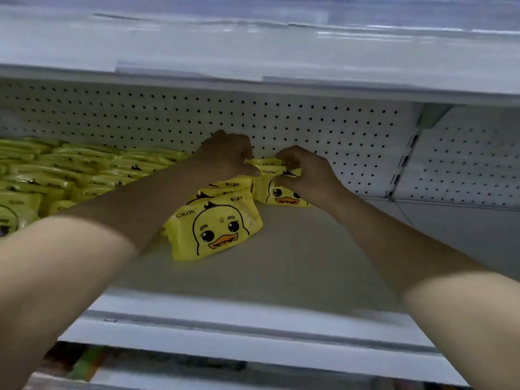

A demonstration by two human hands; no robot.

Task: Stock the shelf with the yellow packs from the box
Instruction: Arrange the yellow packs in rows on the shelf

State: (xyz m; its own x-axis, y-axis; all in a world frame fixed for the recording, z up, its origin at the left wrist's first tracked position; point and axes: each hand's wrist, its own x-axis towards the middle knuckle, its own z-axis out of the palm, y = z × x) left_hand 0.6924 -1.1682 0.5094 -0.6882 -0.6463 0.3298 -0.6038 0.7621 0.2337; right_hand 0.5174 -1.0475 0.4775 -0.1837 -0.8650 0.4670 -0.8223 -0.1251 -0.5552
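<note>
Head: L hand (225, 156), R hand (306, 174) half-cover gripped packs (264, 167).

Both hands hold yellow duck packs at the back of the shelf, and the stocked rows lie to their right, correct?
No. The head view shows the stocked rows to their left. The left hand and right hand do hold yellow duck packs at the back of the shelf.

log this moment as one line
step: stocking | left hand: grips rear packs | right hand: pinches same packs | place: shelf back, by pegboard
</note>
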